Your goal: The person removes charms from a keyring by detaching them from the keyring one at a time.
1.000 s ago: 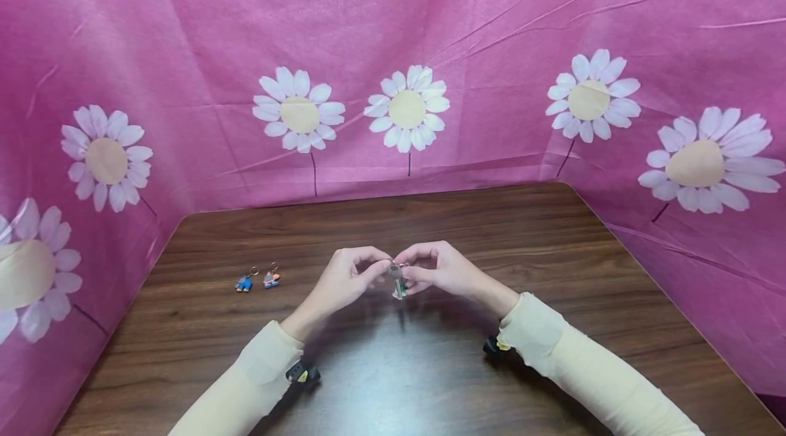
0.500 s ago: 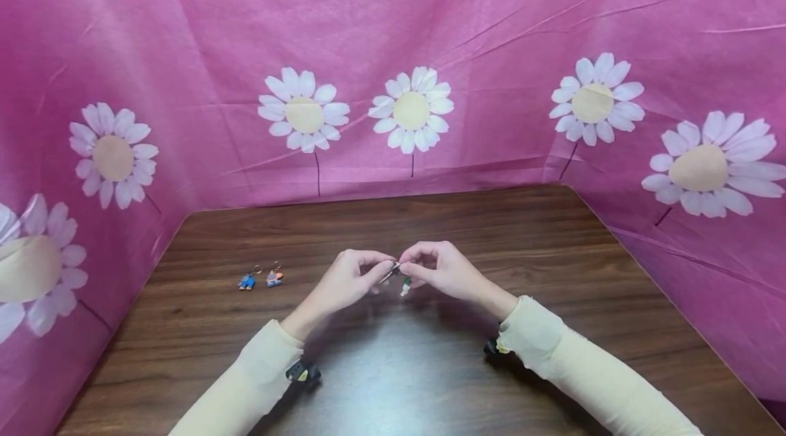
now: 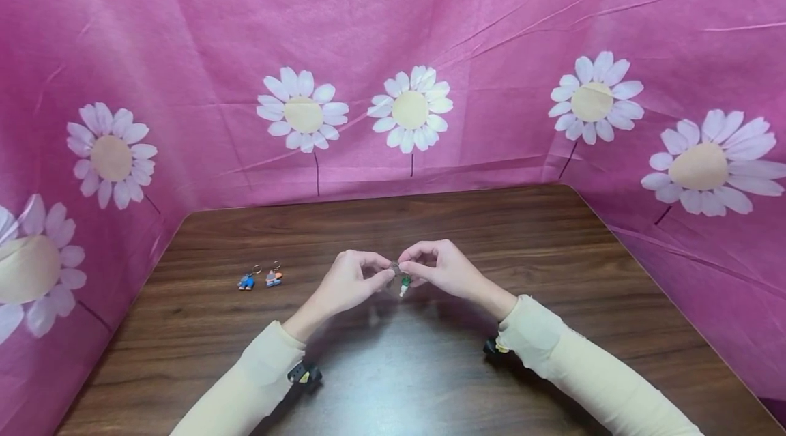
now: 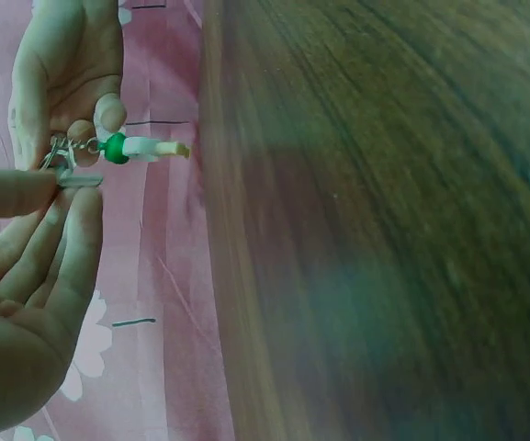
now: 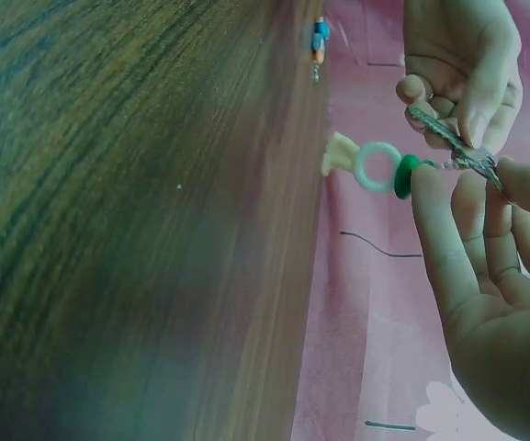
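Note:
Both hands meet above the table, with a metal key (image 5: 441,129) between them. My left hand (image 3: 351,279) pinches the key between thumb and fingers. My right hand (image 3: 448,269) pinches the key ring (image 5: 481,163) that carries it. From this ring a keychain charm (image 4: 140,149) dangles by a short chain, green at the top, then white, with a pale yellow end. In the right wrist view the white part (image 5: 376,165) is ring-shaped. Seen from the head, the fingers cover most of the key, and the charm hangs just below the right fingertips.
Two small figure keychains lie on the wooden table (image 3: 393,381) at the left: a blue one (image 3: 246,282) and a grey, orange and blue one (image 3: 273,278), each with a ring. A pink cloth (image 3: 479,26) with daisies surrounds the table on the back and sides.
The key hung downward between the hands, then swung to slant toward the left hand; its blade is now mostly behind the left fingers. The charm stays below the right hand. Both figure keychains are unmoved.

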The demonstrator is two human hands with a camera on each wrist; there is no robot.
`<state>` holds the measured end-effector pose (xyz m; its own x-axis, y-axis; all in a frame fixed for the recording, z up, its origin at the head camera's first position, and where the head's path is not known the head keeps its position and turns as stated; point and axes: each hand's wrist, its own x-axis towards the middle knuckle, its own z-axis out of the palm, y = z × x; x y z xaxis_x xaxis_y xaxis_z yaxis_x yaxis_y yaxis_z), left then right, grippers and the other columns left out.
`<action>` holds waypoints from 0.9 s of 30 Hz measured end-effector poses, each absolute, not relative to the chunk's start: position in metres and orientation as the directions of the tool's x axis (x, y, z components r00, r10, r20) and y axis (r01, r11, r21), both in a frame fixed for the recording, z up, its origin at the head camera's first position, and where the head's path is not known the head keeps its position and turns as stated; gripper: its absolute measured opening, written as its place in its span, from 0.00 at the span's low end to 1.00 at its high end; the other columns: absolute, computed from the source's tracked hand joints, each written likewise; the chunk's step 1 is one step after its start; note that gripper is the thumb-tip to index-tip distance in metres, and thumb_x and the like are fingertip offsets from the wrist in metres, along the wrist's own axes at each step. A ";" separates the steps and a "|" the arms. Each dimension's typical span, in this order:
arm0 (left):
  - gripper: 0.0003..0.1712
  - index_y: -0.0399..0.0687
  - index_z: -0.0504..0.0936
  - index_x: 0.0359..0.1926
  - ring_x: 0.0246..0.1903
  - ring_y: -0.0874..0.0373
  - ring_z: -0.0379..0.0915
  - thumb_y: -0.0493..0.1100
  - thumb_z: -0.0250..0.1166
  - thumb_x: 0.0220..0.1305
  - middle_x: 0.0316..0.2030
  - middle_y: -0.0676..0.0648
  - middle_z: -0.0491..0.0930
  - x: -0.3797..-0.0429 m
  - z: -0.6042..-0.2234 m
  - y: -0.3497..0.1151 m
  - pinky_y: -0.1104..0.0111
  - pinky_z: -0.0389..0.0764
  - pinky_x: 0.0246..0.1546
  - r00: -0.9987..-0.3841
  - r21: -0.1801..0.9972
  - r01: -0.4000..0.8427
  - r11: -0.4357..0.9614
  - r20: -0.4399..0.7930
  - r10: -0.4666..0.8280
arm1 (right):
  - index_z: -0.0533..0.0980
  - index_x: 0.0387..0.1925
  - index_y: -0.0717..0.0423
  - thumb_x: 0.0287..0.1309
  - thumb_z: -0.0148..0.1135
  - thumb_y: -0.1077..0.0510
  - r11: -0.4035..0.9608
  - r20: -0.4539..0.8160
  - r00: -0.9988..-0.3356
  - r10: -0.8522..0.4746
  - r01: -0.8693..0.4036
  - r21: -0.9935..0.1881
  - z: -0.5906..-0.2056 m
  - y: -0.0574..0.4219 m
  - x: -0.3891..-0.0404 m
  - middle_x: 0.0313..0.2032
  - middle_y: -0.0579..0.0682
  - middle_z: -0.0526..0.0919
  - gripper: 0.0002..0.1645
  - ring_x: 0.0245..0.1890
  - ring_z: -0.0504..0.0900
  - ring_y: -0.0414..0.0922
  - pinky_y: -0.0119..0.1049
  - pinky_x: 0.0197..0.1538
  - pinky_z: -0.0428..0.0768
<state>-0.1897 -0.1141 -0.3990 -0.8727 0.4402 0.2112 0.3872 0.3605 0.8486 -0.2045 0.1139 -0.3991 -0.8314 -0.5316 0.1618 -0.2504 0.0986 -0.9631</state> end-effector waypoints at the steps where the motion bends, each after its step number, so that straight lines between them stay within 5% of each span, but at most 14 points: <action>1: 0.06 0.40 0.88 0.41 0.24 0.59 0.82 0.38 0.69 0.66 0.28 0.44 0.87 -0.190 -0.399 -0.114 0.70 0.81 0.23 -0.879 0.851 0.382 0.360 0.215 0.426 | 0.82 0.43 0.68 0.66 0.66 0.65 0.094 0.165 -0.833 -0.527 -0.251 -0.964 -0.399 0.114 -0.204 0.36 0.62 0.85 0.09 0.33 0.86 0.50 0.52 0.39 0.87; 10: 0.06 0.40 0.88 0.41 0.26 0.56 0.85 0.38 0.69 0.66 0.29 0.46 0.88 -0.191 -0.399 -0.111 0.69 0.83 0.24 -0.894 0.854 0.390 0.343 0.263 0.361 | 0.83 0.46 0.68 0.64 0.68 0.64 0.109 0.159 -0.856 -0.491 -0.242 -0.964 -0.402 0.115 -0.204 0.37 0.60 0.87 0.11 0.37 0.85 0.66 0.54 0.39 0.87; 16: 0.05 0.40 0.88 0.40 0.29 0.53 0.85 0.36 0.69 0.64 0.29 0.48 0.87 -0.191 -0.399 -0.111 0.66 0.84 0.27 -0.885 0.854 0.408 0.322 0.285 0.367 | 0.84 0.43 0.67 0.64 0.68 0.64 0.130 0.202 -0.872 -0.445 -0.287 -0.949 -0.403 0.114 -0.205 0.36 0.58 0.88 0.09 0.33 0.88 0.57 0.46 0.36 0.88; 23: 0.08 0.44 0.89 0.41 0.29 0.59 0.84 0.42 0.72 0.64 0.31 0.53 0.88 -0.191 -0.396 -0.109 0.63 0.86 0.33 -0.870 0.822 0.456 0.341 0.331 0.366 | 0.84 0.41 0.64 0.65 0.68 0.63 0.146 0.252 -0.865 -0.433 -0.343 -0.928 -0.402 0.115 -0.204 0.34 0.57 0.88 0.07 0.31 0.86 0.64 0.44 0.34 0.88; 27: 0.08 0.44 0.89 0.41 0.29 0.57 0.84 0.42 0.72 0.64 0.31 0.54 0.88 -0.192 -0.397 -0.109 0.58 0.85 0.33 -0.863 0.802 0.477 0.359 0.348 0.367 | 0.84 0.41 0.63 0.65 0.68 0.62 0.151 0.294 -0.846 -0.445 -0.394 -0.907 -0.401 0.115 -0.203 0.33 0.56 0.88 0.07 0.30 0.87 0.58 0.43 0.33 0.88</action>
<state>-0.1915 -0.1089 -0.3967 -0.8626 0.3670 0.3481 0.4766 0.3592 0.8024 -0.2031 0.1148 -0.4011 -0.8462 -0.4445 0.2937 -0.3940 0.1510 -0.9066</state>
